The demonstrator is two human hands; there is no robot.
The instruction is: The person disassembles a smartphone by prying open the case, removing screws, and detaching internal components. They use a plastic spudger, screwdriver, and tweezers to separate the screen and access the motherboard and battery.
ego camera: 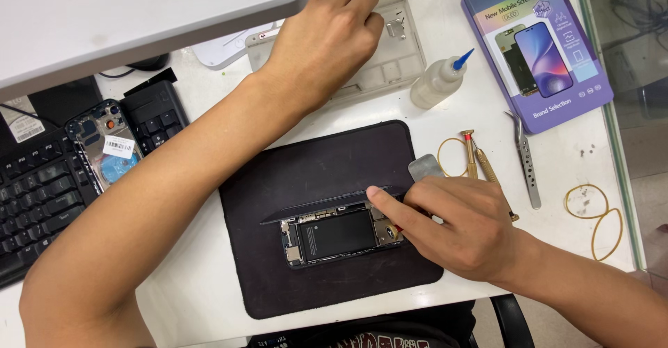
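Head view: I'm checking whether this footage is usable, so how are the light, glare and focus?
Head view: bright, even overhead light; soft shadows under the left hand and right hand; the opened phone on the dark mat is sharp; a pale out-of-focus lamp head blocks the top left; reflections show on the glass edge.

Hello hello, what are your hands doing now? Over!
Left hand reaching into clear parts tray. Right hand on opened phone, small tool in fingers. Nothing blocking.
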